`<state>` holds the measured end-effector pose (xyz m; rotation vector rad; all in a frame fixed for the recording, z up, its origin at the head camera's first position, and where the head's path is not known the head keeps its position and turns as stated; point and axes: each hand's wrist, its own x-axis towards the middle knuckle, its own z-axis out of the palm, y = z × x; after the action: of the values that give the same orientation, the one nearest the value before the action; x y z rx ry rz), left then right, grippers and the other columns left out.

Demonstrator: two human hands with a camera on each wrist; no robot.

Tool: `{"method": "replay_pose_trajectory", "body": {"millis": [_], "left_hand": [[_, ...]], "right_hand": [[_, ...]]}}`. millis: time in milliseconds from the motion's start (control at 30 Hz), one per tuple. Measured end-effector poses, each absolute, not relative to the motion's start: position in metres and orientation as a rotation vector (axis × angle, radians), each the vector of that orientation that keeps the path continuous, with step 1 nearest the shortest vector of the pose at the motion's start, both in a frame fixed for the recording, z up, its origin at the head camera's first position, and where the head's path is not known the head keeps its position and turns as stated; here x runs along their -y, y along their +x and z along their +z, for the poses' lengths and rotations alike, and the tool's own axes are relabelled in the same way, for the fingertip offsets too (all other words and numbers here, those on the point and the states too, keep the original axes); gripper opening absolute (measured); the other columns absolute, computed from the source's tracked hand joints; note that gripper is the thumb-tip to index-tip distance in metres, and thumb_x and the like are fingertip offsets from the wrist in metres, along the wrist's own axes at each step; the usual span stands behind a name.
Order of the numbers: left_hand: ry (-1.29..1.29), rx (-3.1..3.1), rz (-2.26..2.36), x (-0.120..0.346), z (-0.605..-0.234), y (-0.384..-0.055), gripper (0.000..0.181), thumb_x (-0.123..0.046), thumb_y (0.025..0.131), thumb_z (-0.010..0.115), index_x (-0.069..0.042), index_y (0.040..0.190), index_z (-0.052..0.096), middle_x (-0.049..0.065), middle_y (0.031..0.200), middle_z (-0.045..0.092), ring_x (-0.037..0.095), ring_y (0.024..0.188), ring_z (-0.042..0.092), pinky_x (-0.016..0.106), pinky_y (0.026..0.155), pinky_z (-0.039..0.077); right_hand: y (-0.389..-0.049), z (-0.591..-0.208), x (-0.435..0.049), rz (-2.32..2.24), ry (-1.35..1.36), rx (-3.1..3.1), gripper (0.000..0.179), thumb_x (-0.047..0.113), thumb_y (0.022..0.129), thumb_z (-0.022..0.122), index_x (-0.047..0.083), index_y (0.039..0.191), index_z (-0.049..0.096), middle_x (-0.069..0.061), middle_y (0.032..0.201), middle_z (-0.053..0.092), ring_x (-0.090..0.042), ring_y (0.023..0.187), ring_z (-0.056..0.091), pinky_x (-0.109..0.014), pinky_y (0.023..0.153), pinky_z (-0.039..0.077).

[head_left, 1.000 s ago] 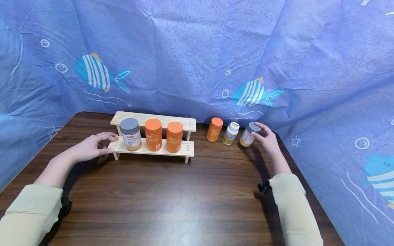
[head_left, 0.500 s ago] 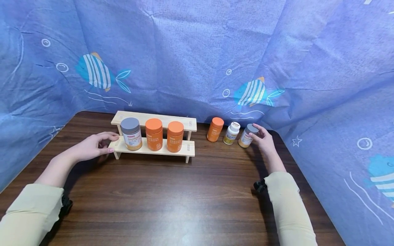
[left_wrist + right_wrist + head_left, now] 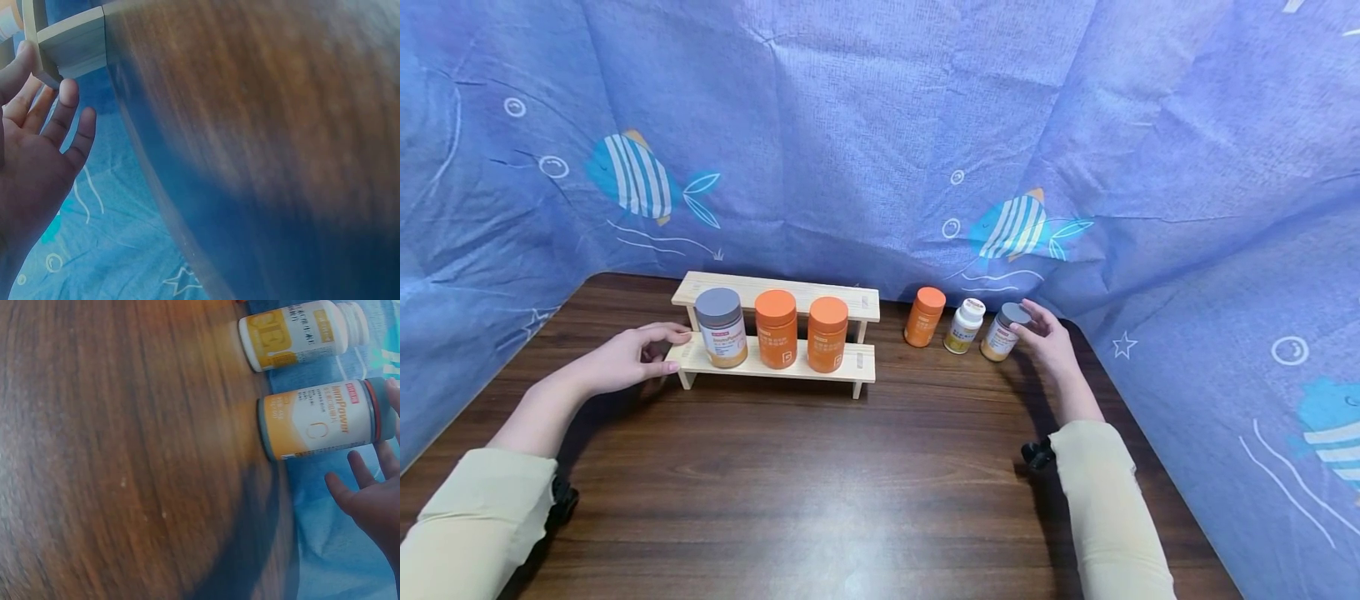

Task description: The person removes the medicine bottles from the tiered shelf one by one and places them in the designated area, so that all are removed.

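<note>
My left hand [image 3: 636, 358] pinches the left end of the lower step of a wooden two-step rack [image 3: 857, 362]. In the left wrist view, thumb and fingers meet the rack's corner [image 3: 53, 78]. On that step stand a grey-lidded pill bottle [image 3: 724, 337] and two orange ones, the middle bottle [image 3: 777, 333] and the right-hand bottle [image 3: 827, 337]. At the right, my right hand [image 3: 1051, 340] holds a second grey-lidded pill bottle [image 3: 322, 419] by its lid, thumb and fingertips on opposite sides. This bottle stands upright on the table, its lid partly hidden by the fingers.
Beside the right-hand grey-lidded bottle stand a small white-and-yellow pill bottle [image 3: 964, 327] and an orange bottle [image 3: 924, 318]. The rack's upper step [image 3: 775, 292] runs behind the lower one. A blue fish-print cloth [image 3: 850, 142] hangs close around the dark wooden table [image 3: 790, 483].
The grey-lidded bottle under my right hand has shifted slightly left, towards the white one. The right hand moved left with it, then back right a little. The left hand has stayed on the rack.
</note>
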<state>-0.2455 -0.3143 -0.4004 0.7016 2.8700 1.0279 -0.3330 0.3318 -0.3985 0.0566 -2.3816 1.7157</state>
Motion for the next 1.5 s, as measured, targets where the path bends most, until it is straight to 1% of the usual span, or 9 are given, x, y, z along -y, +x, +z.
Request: {"method": "replay_pose_trajectory", "body": {"millis": [133, 267, 400, 500, 633, 833, 1033, 1200, 1500], "left_hand": [[0.685, -2.869, 1.017, 0.314, -0.400, -0.245, 0.040, -0.017, 0.088, 0.067, -0.002, 0.122, 0.057, 0.018, 0.130, 0.052, 0.005, 0.063, 0.046, 0.025, 0.056, 0.039], [0.708, -2.865, 1.028, 0.314, -0.400, -0.245, 0.041, -0.016, 0.087, 0.068, 0.000, 0.123, 0.056, 0.020, 0.129, 0.052, 0.005, 0.064, 0.047, 0.025, 0.057, 0.039], [0.714, -2.869, 1.027, 0.314, -0.402, -0.245, 0.041, -0.016, 0.087, 0.068, 0.001, 0.122, 0.057, 0.021, 0.129, 0.052, 0.005, 0.067, 0.049, 0.024, 0.060, 0.041], [0.712, -2.872, 1.026, 0.314, -0.402, -0.245, 0.040, -0.016, 0.087, 0.068, 0.000, 0.122, 0.057, 0.021, 0.129, 0.053, 0.005, 0.067, 0.049, 0.024, 0.061, 0.041], [0.717, -2.871, 1.021, 0.315, -0.402, -0.246, 0.041, -0.016, 0.087, 0.068, 0.000, 0.122, 0.057, 0.021, 0.130, 0.052, 0.005, 0.066, 0.049, 0.024, 0.060, 0.041], [0.700, -2.860, 1.012, 0.314, -0.402, -0.246, 0.041, -0.018, 0.087, 0.068, 0.000, 0.123, 0.057, 0.021, 0.131, 0.051, 0.006, 0.067, 0.048, 0.025, 0.061, 0.040], [0.709, -2.864, 1.013, 0.315, -0.403, -0.247, 0.041, -0.017, 0.087, 0.068, 0.000, 0.123, 0.056, 0.021, 0.131, 0.051, 0.005, 0.066, 0.048, 0.024, 0.060, 0.040], [0.707, -2.868, 1.010, 0.315, -0.403, -0.247, 0.042, -0.017, 0.088, 0.068, 0.000, 0.124, 0.056, 0.020, 0.131, 0.051, 0.005, 0.065, 0.046, 0.025, 0.057, 0.039], [0.687, -2.863, 1.012, 0.314, -0.401, -0.246, 0.042, -0.017, 0.088, 0.067, 0.000, 0.124, 0.055, 0.020, 0.131, 0.051, 0.005, 0.064, 0.045, 0.025, 0.056, 0.039]], "right_hand": [[-0.330, -0.391, -0.332, 1.668, 0.077, 2.410, 0.062, 0.020, 0.088, 0.067, 0.007, 0.142, 0.039, -0.014, 0.144, 0.043, -0.024, 0.131, 0.041, -0.029, 0.103, 0.035], [-0.325, -0.380, -0.329, 1.710, 0.071, 2.389, 0.060, 0.014, 0.089, 0.065, 0.007, 0.142, 0.039, -0.019, 0.145, 0.040, -0.033, 0.134, 0.036, -0.037, 0.107, 0.032], [-0.315, -0.367, -0.322, 1.750, 0.054, 2.347, 0.057, 0.008, 0.089, 0.064, 0.006, 0.141, 0.041, -0.014, 0.143, 0.044, -0.037, 0.134, 0.034, -0.040, 0.108, 0.030], [-0.307, -0.357, -0.317, 1.749, 0.045, 2.326, 0.056, 0.008, 0.088, 0.065, 0.007, 0.140, 0.043, -0.004, 0.137, 0.051, -0.031, 0.132, 0.038, -0.037, 0.107, 0.032], [-0.303, -0.352, -0.314, 1.763, 0.045, 2.290, 0.054, 0.009, 0.088, 0.066, 0.009, 0.138, 0.047, 0.006, 0.128, 0.054, -0.021, 0.125, 0.043, -0.023, 0.099, 0.037], [-0.307, -0.355, -0.316, 1.760, 0.086, 2.248, 0.054, 0.013, 0.086, 0.070, 0.012, 0.136, 0.050, 0.005, 0.131, 0.055, -0.021, 0.127, 0.042, -0.010, 0.088, 0.039], [-0.299, -0.343, -0.301, 1.772, 0.155, 2.212, 0.055, 0.010, 0.086, 0.069, 0.005, 0.136, 0.048, -0.005, 0.135, 0.053, -0.013, 0.120, 0.048, -0.012, 0.090, 0.038], [-0.293, -0.334, -0.286, 1.828, 0.237, 2.176, 0.054, 0.008, 0.087, 0.067, 0.005, 0.137, 0.047, -0.008, 0.138, 0.051, -0.017, 0.123, 0.047, -0.015, 0.091, 0.039], [-0.280, -0.318, -0.263, 1.886, 0.326, 2.150, 0.049, 0.009, 0.088, 0.066, 0.007, 0.135, 0.050, -0.005, 0.136, 0.052, -0.026, 0.128, 0.042, -0.021, 0.096, 0.039]]}}
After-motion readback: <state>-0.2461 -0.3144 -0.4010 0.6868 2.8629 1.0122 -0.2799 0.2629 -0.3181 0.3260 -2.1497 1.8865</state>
